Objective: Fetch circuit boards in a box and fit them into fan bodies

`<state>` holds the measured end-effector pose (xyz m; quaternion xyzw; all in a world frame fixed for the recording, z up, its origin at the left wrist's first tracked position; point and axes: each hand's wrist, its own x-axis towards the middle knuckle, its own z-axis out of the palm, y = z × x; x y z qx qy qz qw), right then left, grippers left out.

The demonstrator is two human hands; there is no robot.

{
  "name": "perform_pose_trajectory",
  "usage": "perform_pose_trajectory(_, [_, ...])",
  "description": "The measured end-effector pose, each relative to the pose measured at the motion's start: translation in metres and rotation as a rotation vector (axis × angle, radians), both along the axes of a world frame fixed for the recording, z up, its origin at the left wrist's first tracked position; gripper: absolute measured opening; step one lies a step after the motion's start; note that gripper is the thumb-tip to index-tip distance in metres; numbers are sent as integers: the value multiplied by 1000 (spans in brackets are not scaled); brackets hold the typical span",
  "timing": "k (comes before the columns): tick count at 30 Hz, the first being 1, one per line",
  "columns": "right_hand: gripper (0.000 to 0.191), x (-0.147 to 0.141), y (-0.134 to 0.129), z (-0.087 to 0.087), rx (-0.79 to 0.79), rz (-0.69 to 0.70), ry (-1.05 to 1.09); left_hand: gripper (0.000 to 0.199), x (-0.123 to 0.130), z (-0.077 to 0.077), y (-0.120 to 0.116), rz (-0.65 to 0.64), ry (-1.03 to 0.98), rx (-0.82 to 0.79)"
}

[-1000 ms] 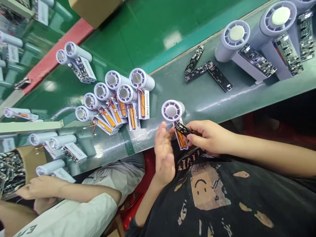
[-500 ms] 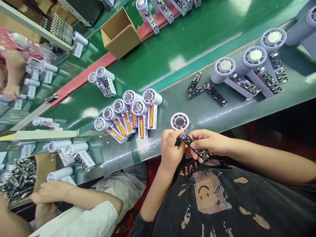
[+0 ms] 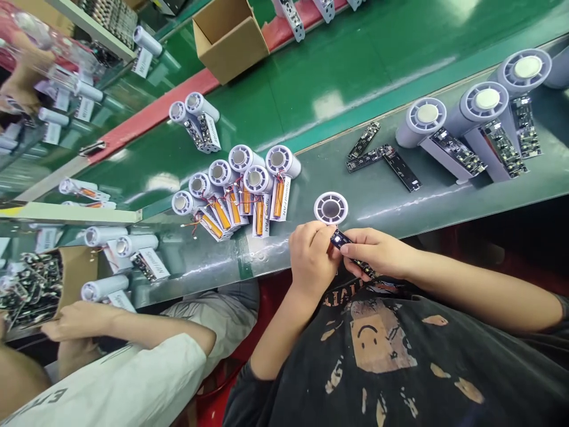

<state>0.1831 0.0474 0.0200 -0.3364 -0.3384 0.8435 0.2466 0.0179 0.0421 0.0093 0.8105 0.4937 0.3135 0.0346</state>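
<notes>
A black circuit board [image 3: 355, 254] is between the fingers of my right hand [image 3: 377, 252], its upper end reaching my left hand. My left hand [image 3: 313, 255] is closed around the handle of a fan, mostly hidden behind the fingers; the round fan head [image 3: 331, 209] sticks out above the knuckles. Three loose black boards [image 3: 402, 169] lie on the bench beyond my hands. To their right stand fans with circuit boards on their handles [image 3: 457, 151]. Several fans with orange batteries and thin wires [image 3: 260, 207] stand together on the left.
The grey-green bench edge [image 3: 444, 224] runs just beyond my hands. An open cardboard box [image 3: 231, 53] sits across the green belt [image 3: 311, 89]. At the left, a co-worker's arm [image 3: 133, 326] reaches toward a box heaped with boards [image 3: 35, 284].
The board in my right hand has turned slightly and less of it shows between my hands. The whole view has shifted a little, so the bench items appear displaced.
</notes>
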Motion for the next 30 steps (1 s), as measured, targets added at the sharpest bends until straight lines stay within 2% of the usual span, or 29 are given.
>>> perform_pose_trajectory(4, [16,1,-2,-1,7,-4,29,10,-1,2,-1,-12,0,-56])
perform_pose_trajectory(8, [21,10,-3,-9,-64,24,52,10,-11,8,-2,-37,-177,-188])
perform_pose_trajectory(10, [22,14,-3,-13,-91,43,20,7,-13,10,-3,-17,-204,-223])
perform_pose_trajectory(16, [23,14,-5,-15,-33,18,-76,12,-9,9,-9,42,-31,-111])
perform_pose_trajectory(21, [23,10,-7,-10,99,30,-198,14,-8,14,-13,-12,41,-189])
perform_pose_trajectory(26, [27,10,-7,-8,124,70,-194,11,-5,21,-14,35,140,-174])
perform_pose_trajectory(30, [30,8,-7,-6,141,71,-165,14,-3,30,-11,21,202,-262])
